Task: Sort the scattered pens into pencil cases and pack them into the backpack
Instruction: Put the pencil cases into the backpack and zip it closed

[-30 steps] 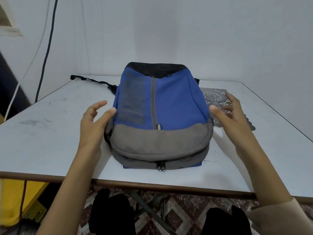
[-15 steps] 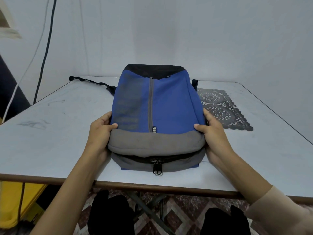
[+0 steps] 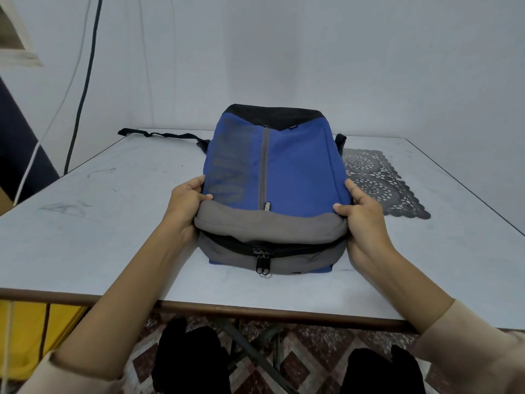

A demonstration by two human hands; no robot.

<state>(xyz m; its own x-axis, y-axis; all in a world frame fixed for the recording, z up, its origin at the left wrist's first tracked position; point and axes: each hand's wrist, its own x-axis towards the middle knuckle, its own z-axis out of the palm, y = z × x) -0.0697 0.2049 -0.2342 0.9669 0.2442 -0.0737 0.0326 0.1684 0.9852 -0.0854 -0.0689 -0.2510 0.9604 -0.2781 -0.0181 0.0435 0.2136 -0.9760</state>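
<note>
Nearest the camera, the person's dark-clad legs [image 3: 193, 362] stood over a patterned floor [image 3: 306, 348], and a yellow thing [image 3: 28, 336] sat low on the left, under the counter [image 3: 113, 223]. Both forearms reached forward over the counter's near edge, each coming out of a pale sleeve [image 3: 468, 345].

The left hand [image 3: 186, 206] gripped the left side of the backpack [image 3: 298, 172], its fingers [image 3: 196, 182] curled round the side and the thumb pressed on top, where blue fabric met grey. The right hand [image 3: 366, 220] gripped the right side in the same way, fingers [image 3: 350, 186] wrapped along the edge and the thumb laid on the grey band.

The backpack lay flat near the middle of the counter, closer to the near edge, its grey end toward the person and its black end toward the wall [image 3: 284, 52]. Two metal pulls [image 3: 262, 264] hung together at the middle of the near end. A grey zip [image 3: 265, 166] ran lengthwise down the blue panel.

Just beyond the right hand, a dark lace mat [image 3: 377, 183] lay beside the backpack, partly tucked under it. At the far left, a black strap [image 3: 159, 134] trailed from the backpack along the far edge. Behind that, a dark cable [image 3: 82, 95] and a white one [image 3: 56, 115] ran down the wall.
</note>
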